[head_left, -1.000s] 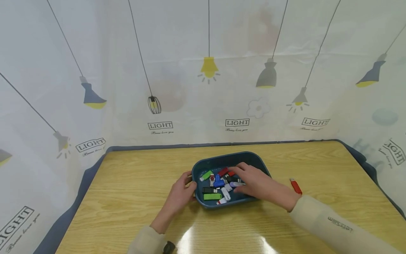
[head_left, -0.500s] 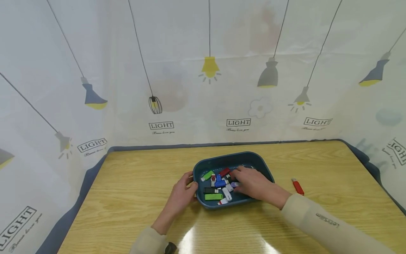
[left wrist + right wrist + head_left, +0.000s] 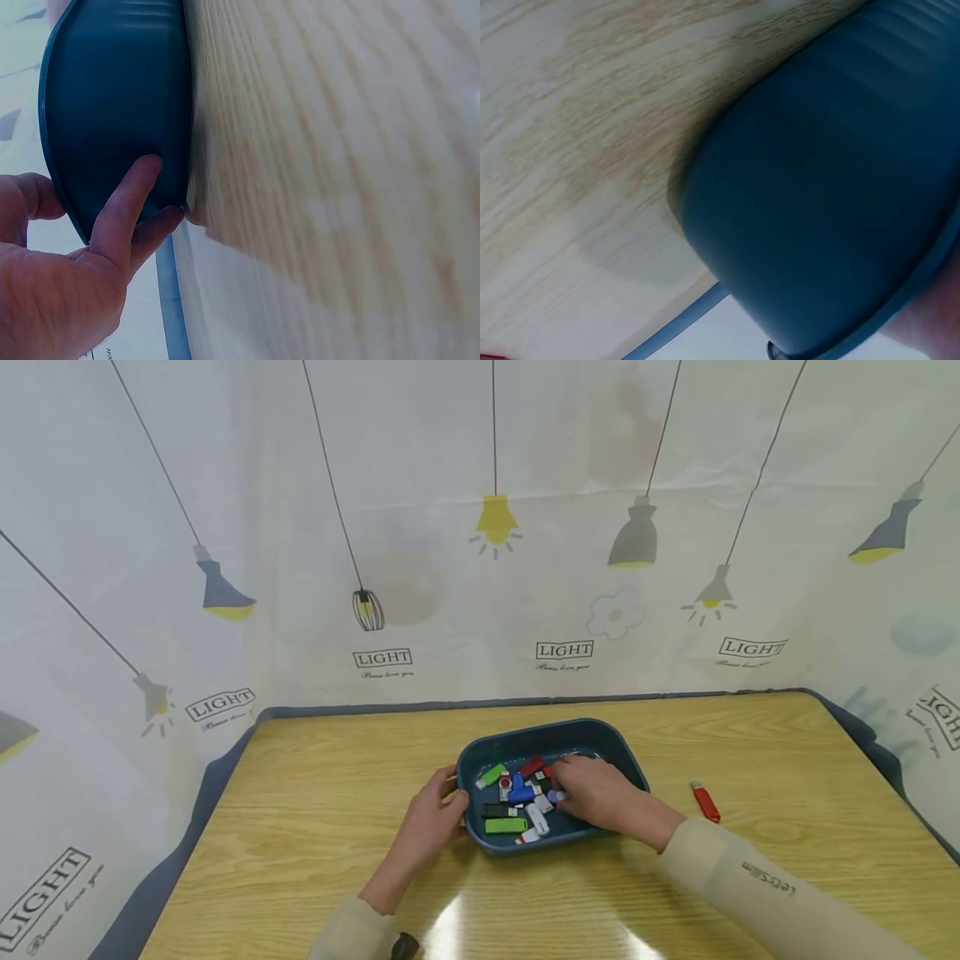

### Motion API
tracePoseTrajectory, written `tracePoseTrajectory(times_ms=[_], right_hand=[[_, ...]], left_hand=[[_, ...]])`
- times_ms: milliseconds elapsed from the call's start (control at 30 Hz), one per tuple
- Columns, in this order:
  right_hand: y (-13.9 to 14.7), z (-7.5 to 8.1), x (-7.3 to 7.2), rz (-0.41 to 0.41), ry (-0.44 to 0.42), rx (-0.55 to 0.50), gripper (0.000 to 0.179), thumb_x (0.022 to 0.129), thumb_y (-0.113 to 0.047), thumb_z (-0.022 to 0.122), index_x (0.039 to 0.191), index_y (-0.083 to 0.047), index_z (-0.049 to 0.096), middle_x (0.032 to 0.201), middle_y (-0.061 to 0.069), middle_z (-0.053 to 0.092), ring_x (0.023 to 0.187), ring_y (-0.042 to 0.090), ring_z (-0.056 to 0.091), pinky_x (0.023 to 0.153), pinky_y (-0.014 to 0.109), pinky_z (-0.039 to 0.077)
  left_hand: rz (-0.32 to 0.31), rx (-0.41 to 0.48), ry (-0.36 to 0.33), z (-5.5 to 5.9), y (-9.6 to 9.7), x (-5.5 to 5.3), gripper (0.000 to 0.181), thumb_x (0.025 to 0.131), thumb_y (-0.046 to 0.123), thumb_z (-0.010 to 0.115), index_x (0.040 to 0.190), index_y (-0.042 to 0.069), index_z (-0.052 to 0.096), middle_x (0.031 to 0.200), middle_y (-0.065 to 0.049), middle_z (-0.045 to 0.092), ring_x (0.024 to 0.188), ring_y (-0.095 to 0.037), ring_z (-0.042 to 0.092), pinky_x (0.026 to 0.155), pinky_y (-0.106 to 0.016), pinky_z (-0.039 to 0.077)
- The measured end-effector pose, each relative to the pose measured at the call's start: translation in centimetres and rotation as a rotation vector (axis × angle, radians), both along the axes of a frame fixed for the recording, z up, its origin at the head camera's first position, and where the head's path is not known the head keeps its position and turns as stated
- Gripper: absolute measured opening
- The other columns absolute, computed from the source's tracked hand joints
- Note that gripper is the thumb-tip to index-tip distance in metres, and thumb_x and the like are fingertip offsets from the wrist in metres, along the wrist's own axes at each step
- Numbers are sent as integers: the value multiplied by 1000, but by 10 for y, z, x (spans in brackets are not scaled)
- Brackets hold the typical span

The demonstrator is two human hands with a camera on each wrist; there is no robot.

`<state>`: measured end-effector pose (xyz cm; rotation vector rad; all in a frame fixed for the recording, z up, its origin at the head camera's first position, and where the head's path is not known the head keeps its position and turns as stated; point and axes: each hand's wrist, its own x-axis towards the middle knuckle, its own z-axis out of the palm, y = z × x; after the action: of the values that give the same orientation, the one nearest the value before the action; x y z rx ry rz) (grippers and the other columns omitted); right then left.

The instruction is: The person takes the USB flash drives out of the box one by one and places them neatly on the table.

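A dark blue plastic bin point(image 3: 517, 743) stands on the table, with several USB sticks in it. My left hand point(image 3: 426, 814) holds the bin's left end, thumb at the rim and fingers against the outer wall point(image 3: 120, 90). Inside the bin, my right hand point(image 3: 600, 789) reaches down among the sticks at the right. Its fingertips are at a lilac USB stick point(image 3: 555, 796) and a black one point(image 3: 545, 785); I cannot tell whether they pinch one. Nearby lie a blue stick point(image 3: 521, 795), a white one point(image 3: 537, 818) and a green one point(image 3: 506, 826). In the right wrist view the bin's wall hides most of that hand.
On the wooden table point(image 3: 322, 793), a red USB stick point(image 3: 705, 802) lies alone to the right of the bin, beyond the right forearm. A pale cloth printed with lamps point(image 3: 450, 610) hangs behind the table and along its sides.
My right hand has moved left and lower into the bin, and its fingers have drawn in among the sticks. The left hand keeps its hold on the bin.
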<state>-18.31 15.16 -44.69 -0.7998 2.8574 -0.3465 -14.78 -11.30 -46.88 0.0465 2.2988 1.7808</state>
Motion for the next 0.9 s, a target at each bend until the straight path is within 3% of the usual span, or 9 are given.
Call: tracePoseTrajectory(times_ms=[433, 900], right_hand=[[14, 18, 1, -107, -37, -156, 15, 90, -16, 81, 99, -8, 70, 88, -1, 62, 76, 13, 53, 65, 32, 52], [41, 43, 18, -197, -23, -335, 20, 91, -16, 79, 104, -6, 69, 89, -2, 65, 79, 13, 58, 70, 30, 55]], left_hand=[[6, 2, 7, 1, 1, 0, 51, 104, 12, 51, 152, -3, 42, 152, -32, 46, 124, -42, 61, 78, -39, 65], [7, 7, -3, 0, 1, 1, 52, 104, 12, 52, 152, -3, 42, 152, -32, 46, 124, -42, 61, 80, -40, 65]])
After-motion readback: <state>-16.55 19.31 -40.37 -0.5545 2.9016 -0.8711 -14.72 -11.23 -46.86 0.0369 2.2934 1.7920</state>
